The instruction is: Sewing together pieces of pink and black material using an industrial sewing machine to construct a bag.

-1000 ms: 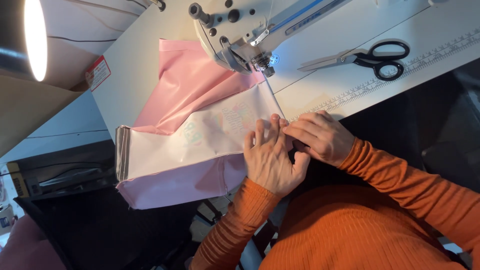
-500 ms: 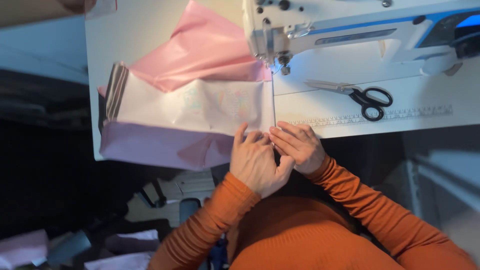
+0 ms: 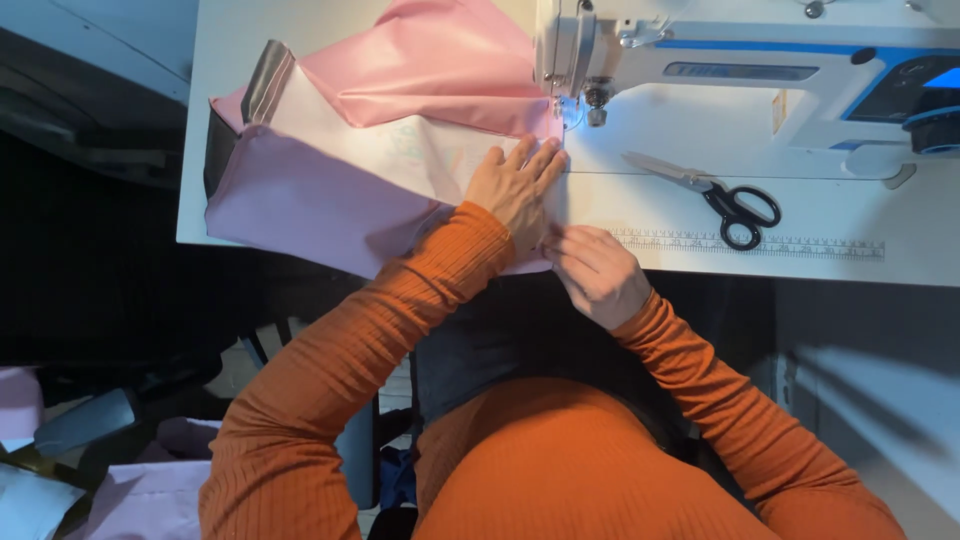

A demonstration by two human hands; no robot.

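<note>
A pink fabric piece (image 3: 440, 70) with a white patterned panel (image 3: 400, 150) and a lilac flap (image 3: 300, 200) lies on the white sewing table (image 3: 900, 230). Its right edge runs under the needle of a white sewing machine (image 3: 720, 70). My left hand (image 3: 515, 185) lies flat on the fabric just in front of the needle, fingers pointing toward it. My right hand (image 3: 595, 270) pinches the fabric's near edge at the table front.
Black-handled scissors (image 3: 725, 195) lie to the right of the needle, beside a ruler strip (image 3: 760, 243) on the table edge. More fabric pieces (image 3: 130, 495) sit on the dark floor at lower left.
My left hand has slid forward along the fabric toward the needle while my right hand stays at the near edge. The view has shifted and the machine sits higher in frame.
</note>
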